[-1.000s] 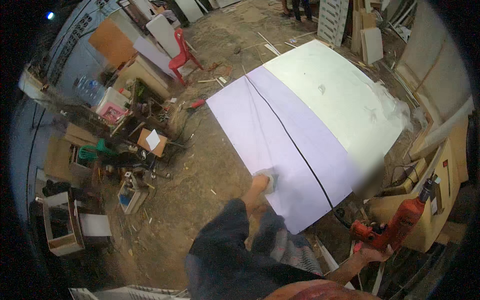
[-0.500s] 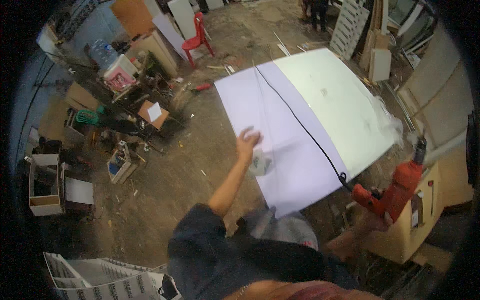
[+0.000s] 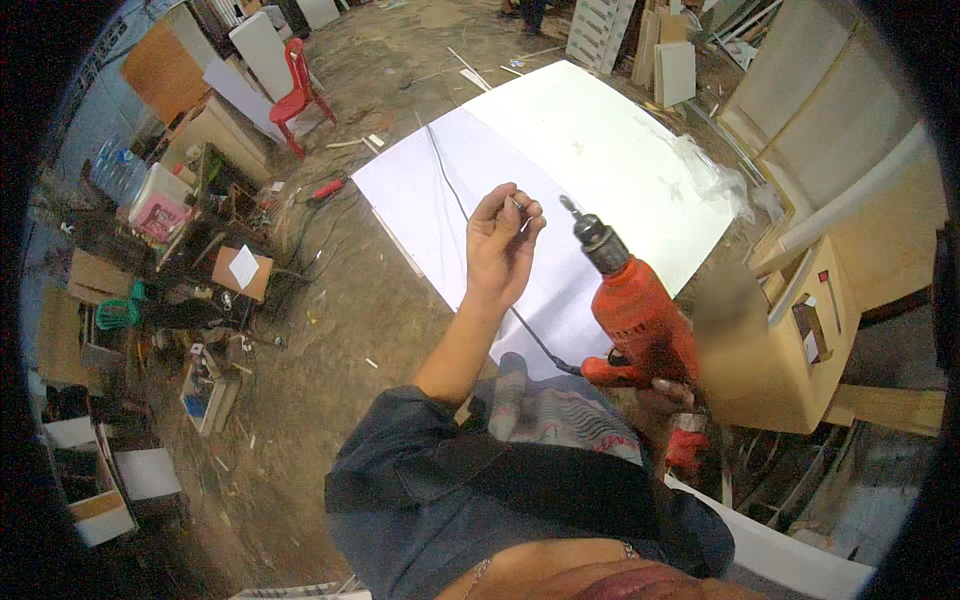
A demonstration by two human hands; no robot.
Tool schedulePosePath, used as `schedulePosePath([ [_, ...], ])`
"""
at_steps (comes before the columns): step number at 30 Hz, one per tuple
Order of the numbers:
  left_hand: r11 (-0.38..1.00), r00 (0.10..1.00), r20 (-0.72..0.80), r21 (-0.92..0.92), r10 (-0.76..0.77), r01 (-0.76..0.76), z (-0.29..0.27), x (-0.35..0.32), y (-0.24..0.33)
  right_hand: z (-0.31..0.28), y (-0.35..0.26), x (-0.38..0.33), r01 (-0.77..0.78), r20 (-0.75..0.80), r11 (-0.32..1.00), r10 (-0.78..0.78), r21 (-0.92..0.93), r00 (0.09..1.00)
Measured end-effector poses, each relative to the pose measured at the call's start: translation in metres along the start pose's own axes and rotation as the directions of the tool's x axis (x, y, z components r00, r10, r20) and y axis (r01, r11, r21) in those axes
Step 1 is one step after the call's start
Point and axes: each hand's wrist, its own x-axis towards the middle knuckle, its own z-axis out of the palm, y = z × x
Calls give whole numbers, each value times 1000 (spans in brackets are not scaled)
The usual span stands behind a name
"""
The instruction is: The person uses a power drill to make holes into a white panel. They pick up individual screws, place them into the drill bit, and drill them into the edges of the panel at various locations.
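My left hand (image 3: 502, 245) is raised over the white panel, its thumb and fingers pinched together on a small dark screw (image 3: 517, 204). In my right hand (image 3: 668, 394) is a red power drill (image 3: 640, 312), gripped low on its body and partly hidden behind it. The drill points up and to the left, so its bit (image 3: 570, 205) sits a little to the right of my left fingertips, apart from them. From the drill's handle a black cord (image 3: 537, 340) runs across the panel. Below both hands, the large white panel (image 3: 400, 190) lies on the floor.
Crumpled clear plastic (image 3: 715, 170) lies at the panel's right edge. Near my right arm stands a tan wooden cabinet (image 3: 770, 385). A red chair (image 3: 300, 98) is at the far left, with a red-handled tool (image 3: 328, 188) on the floor closer in. Boards lean at the back.
My left hand has risen, and its fingers have closed into a pinch. The drill has come from the far right toward the middle, nearer my left hand. The whole view has shifted.
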Motion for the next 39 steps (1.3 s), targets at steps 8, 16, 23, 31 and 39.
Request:
schedulePosePath([
  [8,998,1000,23,-60,-21,22,-12,12,2,26,31,-1,-110,-1,989,110,-101,994],
  [16,983,983,-102,-118,-150,138,-26,19,-10,31,47,-3,-189,-15,972,188,-141,982],
  [23,991,997,-75,128,-32,41,-22,32,-22,27,45,-7,-186,-110,970,170,-155,979],
  [31,868,904,-303,304,-302,392,-33,53,-109,-27,29,10,-263,-356,947,186,-183,916],
  [39,629,537,-553,31,-637,777,-97,46,-260,-126,46,23,-467,-528,833,264,-296,807],
])
